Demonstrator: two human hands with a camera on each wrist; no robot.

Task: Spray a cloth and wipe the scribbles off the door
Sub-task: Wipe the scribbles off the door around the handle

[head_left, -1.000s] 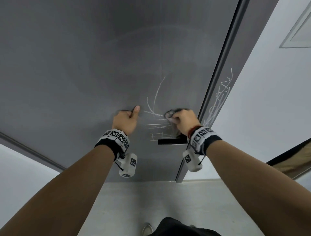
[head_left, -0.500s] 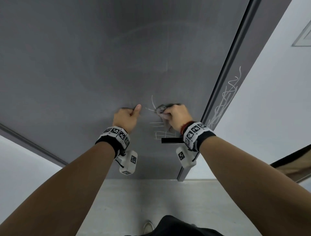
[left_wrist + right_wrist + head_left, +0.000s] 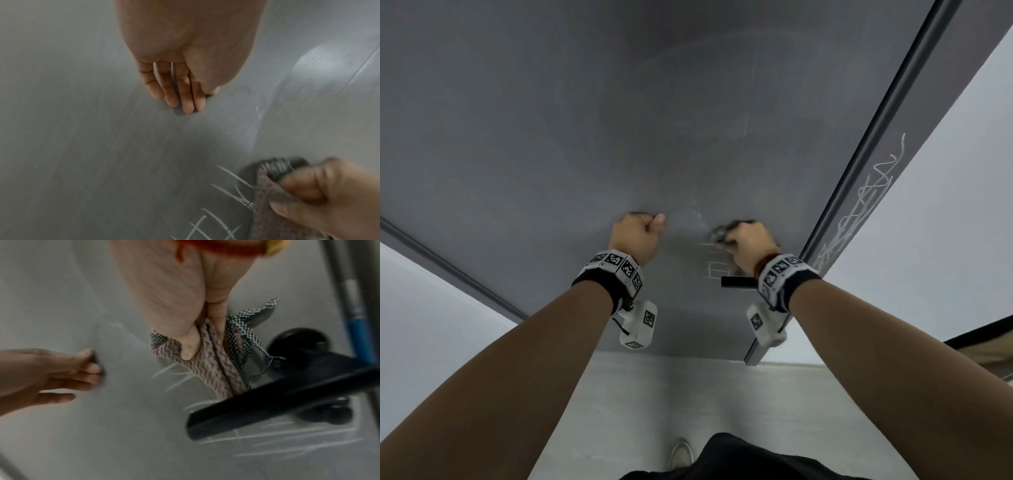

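Note:
A grey door (image 3: 551,120) fills the head view. White scribbles (image 3: 712,267) remain on it just above the black lever handle (image 3: 736,282); in the right wrist view they run under and below the handle (image 3: 267,405) as scribbles (image 3: 277,439). My right hand (image 3: 748,241) grips a bunched brownish cloth (image 3: 207,369) with a checked edge and presses it on the door beside the scribbles (image 3: 232,191). My left hand (image 3: 637,233) rests on the door to the left, its straight fingers (image 3: 180,92) flat against the surface.
More white scribbles (image 3: 859,209) run down the door's edge strip at the right. A dark door frame (image 3: 866,144) borders it. Light floor (image 3: 688,394) lies below, with a shoe (image 3: 681,452). A pale wall (image 3: 945,240) stands at the right.
My right hand with the cloth has wiped over the upper curved strokes, which have faded away; only the lower grid lines by the handle stay. The left hand has stayed in place.

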